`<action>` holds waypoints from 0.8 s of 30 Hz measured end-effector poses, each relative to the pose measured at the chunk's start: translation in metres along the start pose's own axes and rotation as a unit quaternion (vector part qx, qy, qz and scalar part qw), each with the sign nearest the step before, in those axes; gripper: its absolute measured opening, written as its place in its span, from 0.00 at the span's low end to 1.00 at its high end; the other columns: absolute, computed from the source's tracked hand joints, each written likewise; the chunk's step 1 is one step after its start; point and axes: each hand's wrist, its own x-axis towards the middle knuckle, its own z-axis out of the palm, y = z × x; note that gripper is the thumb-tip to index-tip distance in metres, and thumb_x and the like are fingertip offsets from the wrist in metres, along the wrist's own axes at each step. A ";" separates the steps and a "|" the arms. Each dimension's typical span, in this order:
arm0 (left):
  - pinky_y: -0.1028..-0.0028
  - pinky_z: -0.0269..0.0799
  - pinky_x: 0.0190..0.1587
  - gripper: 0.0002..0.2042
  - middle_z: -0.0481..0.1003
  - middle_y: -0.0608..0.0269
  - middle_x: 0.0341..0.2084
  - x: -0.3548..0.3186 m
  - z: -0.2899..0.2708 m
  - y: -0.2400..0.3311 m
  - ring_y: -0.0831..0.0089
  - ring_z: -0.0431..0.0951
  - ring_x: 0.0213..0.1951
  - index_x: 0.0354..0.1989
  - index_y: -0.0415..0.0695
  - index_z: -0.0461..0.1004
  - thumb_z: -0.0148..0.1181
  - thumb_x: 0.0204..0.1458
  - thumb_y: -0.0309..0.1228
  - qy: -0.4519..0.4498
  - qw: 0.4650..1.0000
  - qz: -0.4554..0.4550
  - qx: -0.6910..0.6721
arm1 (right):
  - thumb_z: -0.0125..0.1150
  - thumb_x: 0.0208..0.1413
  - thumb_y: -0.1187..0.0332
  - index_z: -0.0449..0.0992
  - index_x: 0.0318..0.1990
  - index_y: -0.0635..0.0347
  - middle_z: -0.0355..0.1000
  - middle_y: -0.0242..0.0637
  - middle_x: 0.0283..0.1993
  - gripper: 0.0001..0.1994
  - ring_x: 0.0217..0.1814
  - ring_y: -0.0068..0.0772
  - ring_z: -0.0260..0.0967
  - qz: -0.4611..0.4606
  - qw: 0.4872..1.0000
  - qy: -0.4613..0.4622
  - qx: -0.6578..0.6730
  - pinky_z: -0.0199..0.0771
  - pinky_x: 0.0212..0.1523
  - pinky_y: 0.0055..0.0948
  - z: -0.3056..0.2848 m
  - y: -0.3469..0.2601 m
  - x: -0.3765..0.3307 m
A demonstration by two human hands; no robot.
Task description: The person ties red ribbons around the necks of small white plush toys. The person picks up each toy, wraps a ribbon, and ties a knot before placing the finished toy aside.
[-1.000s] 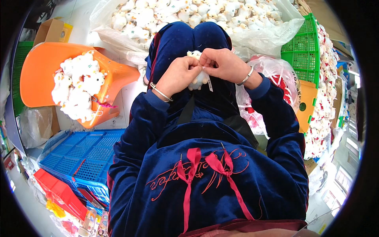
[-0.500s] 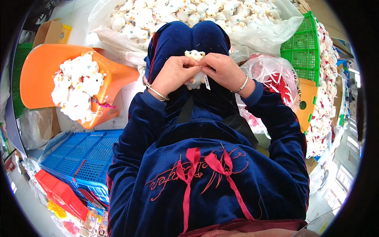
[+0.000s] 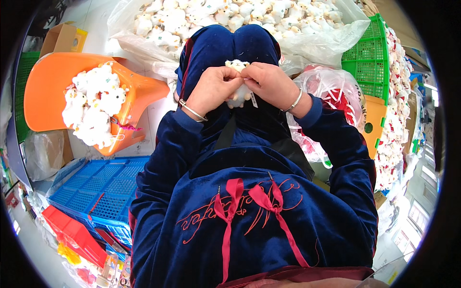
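A small white plush toy (image 3: pixel 238 95) with a hanging tag is held over my lap, above my dark blue trousers. My left hand (image 3: pixel 212 89) grips its left side, fingers curled around it. My right hand (image 3: pixel 267 83) pinches the toy's top from the right. Both wrists wear thin bracelets. Most of the toy is hidden behind my fingers.
An overturned orange plastic stool (image 3: pixel 55 86) at the left holds several white plush toys (image 3: pixel 96 108). A large clear bag of plush toys (image 3: pixel 230 17) lies ahead. A green crate (image 3: pixel 367 62) stands at the right, a blue crate (image 3: pixel 93 194) and red bin (image 3: pixel 72 233) at the lower left.
Both hands have shifted slightly on the toy, working at its top; the toy stays in the same place over my lap.
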 end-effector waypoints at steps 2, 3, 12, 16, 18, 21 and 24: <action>0.84 0.68 0.26 0.09 0.76 0.71 0.22 0.000 -0.001 0.000 0.87 0.72 0.22 0.38 0.38 0.82 0.63 0.61 0.32 -0.004 1.000 0.000 -0.005 | 0.66 0.54 0.74 0.77 0.37 0.61 0.74 0.41 0.34 0.05 0.36 0.45 0.75 -0.017 1.000 0.011 -0.011 0.75 0.37 0.38 0.000 0.000 -0.001; 0.83 0.68 0.26 0.09 0.77 0.71 0.22 0.000 -0.002 0.001 0.86 0.73 0.22 0.38 0.38 0.82 0.62 0.61 0.32 -0.008 1.000 0.002 -0.009 | 0.66 0.53 0.74 0.77 0.37 0.61 0.74 0.41 0.34 0.05 0.37 0.45 0.75 -0.026 0.999 0.017 -0.017 0.75 0.37 0.38 0.000 0.001 -0.002; 0.81 0.75 0.31 0.10 0.79 0.68 0.25 -0.004 -0.009 -0.003 0.84 0.76 0.25 0.41 0.35 0.82 0.61 0.62 0.30 -0.026 0.999 0.014 0.016 | 0.68 0.52 0.71 0.78 0.37 0.56 0.75 0.32 0.38 0.06 0.40 0.37 0.73 -0.128 0.985 0.107 -0.033 0.69 0.38 0.33 0.015 0.013 -0.014; 0.81 0.75 0.31 0.10 0.79 0.67 0.26 -0.007 -0.007 -0.002 0.84 0.77 0.25 0.42 0.35 0.82 0.61 0.61 0.29 -0.014 1.000 0.015 0.018 | 0.69 0.51 0.71 0.78 0.38 0.56 0.76 0.32 0.40 0.08 0.40 0.36 0.74 -0.134 0.984 0.116 -0.031 0.69 0.38 0.33 0.018 0.016 -0.015; 0.82 0.75 0.31 0.09 0.79 0.67 0.26 -0.008 -0.007 -0.001 0.84 0.77 0.25 0.42 0.35 0.82 0.62 0.61 0.28 -0.017 1.000 0.019 0.017 | 0.70 0.50 0.72 0.79 0.38 0.56 0.77 0.33 0.41 0.08 0.40 0.35 0.74 -0.137 0.983 0.120 -0.030 0.69 0.38 0.32 0.019 0.018 -0.016; 0.82 0.76 0.32 0.09 0.80 0.67 0.27 -0.008 -0.008 -0.001 0.84 0.77 0.26 0.42 0.34 0.82 0.63 0.60 0.27 -0.022 1.000 0.015 0.003 | 0.71 0.49 0.73 0.79 0.39 0.56 0.77 0.33 0.40 0.10 0.39 0.35 0.75 -0.141 0.982 0.124 -0.027 0.69 0.37 0.32 0.020 0.018 -0.016; 0.82 0.76 0.32 0.09 0.80 0.67 0.28 -0.007 -0.009 -0.003 0.84 0.77 0.26 0.43 0.34 0.82 0.63 0.60 0.27 -0.025 1.000 0.013 -0.006 | 0.71 0.49 0.74 0.79 0.39 0.56 0.78 0.33 0.40 0.10 0.40 0.35 0.75 -0.146 0.980 0.129 -0.030 0.70 0.37 0.32 0.018 0.018 -0.015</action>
